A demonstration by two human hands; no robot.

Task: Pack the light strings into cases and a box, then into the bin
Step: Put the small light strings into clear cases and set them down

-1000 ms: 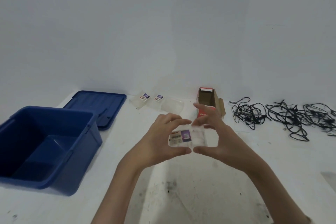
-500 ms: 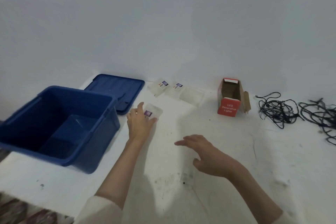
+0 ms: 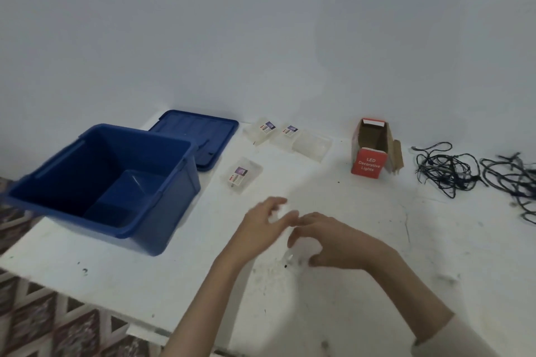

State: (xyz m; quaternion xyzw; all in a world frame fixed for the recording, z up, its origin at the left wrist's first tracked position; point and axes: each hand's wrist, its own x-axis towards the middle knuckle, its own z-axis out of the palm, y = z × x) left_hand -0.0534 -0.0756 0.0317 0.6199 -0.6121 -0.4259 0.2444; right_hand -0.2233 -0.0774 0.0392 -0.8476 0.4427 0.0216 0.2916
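Clear cases [image 3: 242,175] four, blue bin [image 3: 136,132] one

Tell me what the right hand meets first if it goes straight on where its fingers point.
The left hand: the right hand points leftward at it, fingertips apparently almost touching; motion blur hides any gap.

One head-worn camera (the only view, wide-angle) looks forward and down from above the near edge of the desk [image 3: 362,298], facing the white wall [image 3: 261,38]. It sits close: the blue bin [image 3: 162,211] fills the left, with the light strings [image 3: 446,168] far to the right of it.
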